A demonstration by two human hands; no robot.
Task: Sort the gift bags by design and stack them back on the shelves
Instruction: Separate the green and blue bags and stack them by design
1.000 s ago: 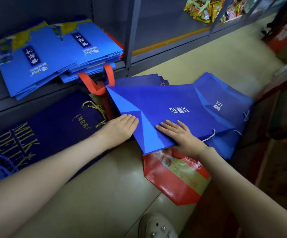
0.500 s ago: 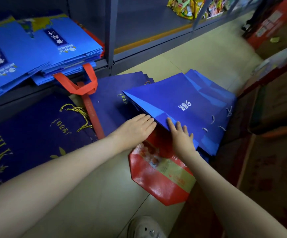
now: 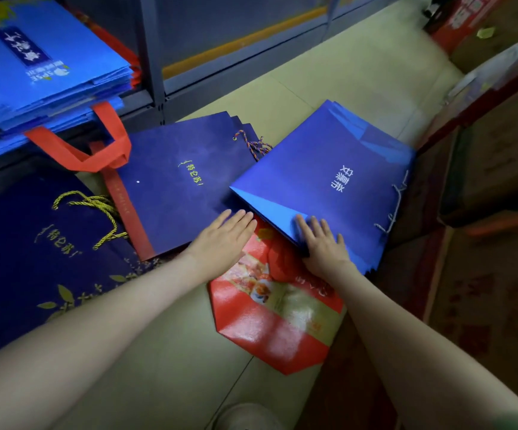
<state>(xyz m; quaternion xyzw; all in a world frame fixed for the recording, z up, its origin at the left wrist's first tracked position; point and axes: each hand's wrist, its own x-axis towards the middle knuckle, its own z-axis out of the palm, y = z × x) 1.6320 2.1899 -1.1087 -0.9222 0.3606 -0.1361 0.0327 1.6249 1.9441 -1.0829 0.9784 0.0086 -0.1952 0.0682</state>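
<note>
Two piles run off frame at left: light-blue bags (image 3: 50,72) on the grey shelf (image 3: 152,57), and a big navy bag (image 3: 34,259) below. The left hand (image 3: 223,240) lies flat, fingers straight, at the near edge of the navy bag stack (image 3: 174,187); the red bag (image 3: 270,311) is half hidden under the royal-blue bag stack (image 3: 329,181), whose near corner the right hand (image 3: 323,246) presses flat, fingers spread. All this sits on a beige tiled floor (image 3: 164,367), and the cartons (image 3: 499,181) at right are too dim to read.

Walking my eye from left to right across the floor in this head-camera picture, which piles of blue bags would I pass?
Dark navy bag with gold rope handles → navy bags with gold lettering → bright blue bags with white lettering.
</note>
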